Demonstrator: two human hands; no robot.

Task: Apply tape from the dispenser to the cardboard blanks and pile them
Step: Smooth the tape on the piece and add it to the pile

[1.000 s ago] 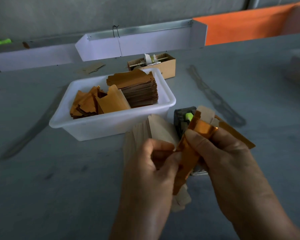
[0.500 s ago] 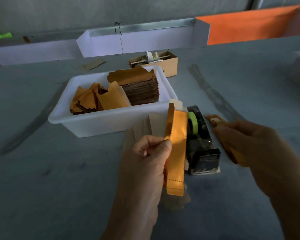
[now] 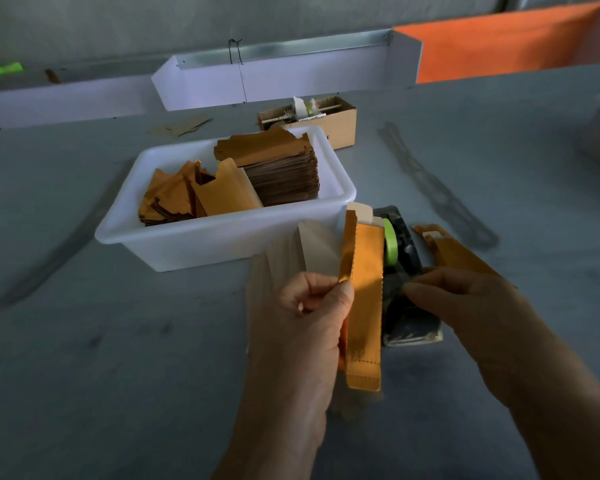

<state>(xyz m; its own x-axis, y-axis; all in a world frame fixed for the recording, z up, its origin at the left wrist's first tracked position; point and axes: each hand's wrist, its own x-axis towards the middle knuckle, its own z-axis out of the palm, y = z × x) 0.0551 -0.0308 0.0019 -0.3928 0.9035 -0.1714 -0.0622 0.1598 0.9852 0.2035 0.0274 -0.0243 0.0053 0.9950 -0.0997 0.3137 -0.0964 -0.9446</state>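
Orange-gold foil caught the light on the long folded cardboard blank (image 3: 364,299) standing upright at the centre of the frame. The left hand (image 3: 303,327) rose from the bottom edge with its wrist straight, its grip closed on the blank's left side, thumb pressed over the shiny folded flap and the other fingers curled behind. The right hand (image 3: 465,303) came in from the lower right, palm down, with its fingertips reaching the black tape dispenser (image 3: 404,282) just right of the blank; whether its grip held any tape I could not tell. A green tape roll (image 3: 390,245) sat in the dispenser. Another orange blank (image 3: 454,252) lay flat on the grey worktop (image 3: 84,358) beyond the right hand, and pale blanks (image 3: 291,254) lay fanned out behind the left hand. At centre-left, a white rectangular plastic tub (image 3: 194,242) held a tall, neat stack of blanks (image 3: 278,171) with brown ribbed edges on its right side and loose, leaning orange blanks (image 3: 187,195) on its left. Behind it stood a small open brown cardboard box (image 3: 340,126) holding scraps.
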